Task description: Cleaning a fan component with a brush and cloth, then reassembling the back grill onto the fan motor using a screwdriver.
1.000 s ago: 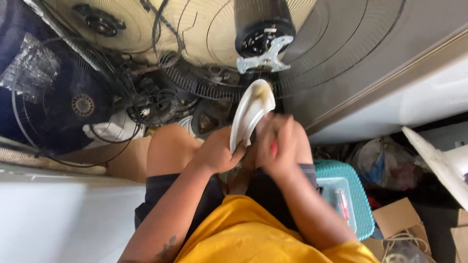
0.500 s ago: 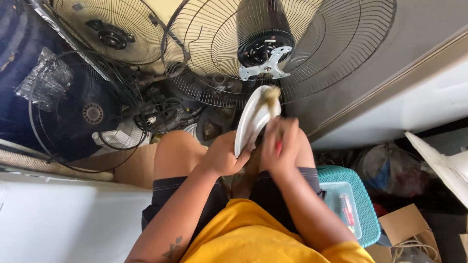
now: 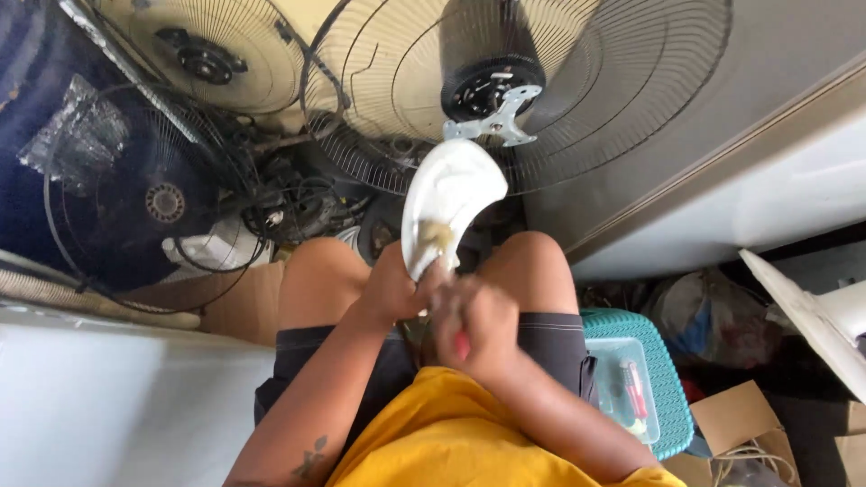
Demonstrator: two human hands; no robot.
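I sit looking down at my lap. My left hand (image 3: 392,290) grips the lower end of a white plastic fan blade (image 3: 448,200), which stands upright between my knees with a yellowish grimy patch near its base. My right hand (image 3: 475,326) is closed around a small red-handled tool (image 3: 461,345), held at the blade's base just below my left hand. Most of the tool is hidden inside my fist.
Several round wire fan guards (image 3: 541,99) and fan motors lie on the floor ahead. A teal plastic stool (image 3: 672,397) with a clear box (image 3: 629,388) of small tools stands at my right. Cardboard boxes (image 3: 740,424) sit at lower right, a white surface (image 3: 81,406) at left.
My right hand has slid down from the blade's middle to its base. The blade now shows its full white face, and my view has shifted so my knees are in sight.
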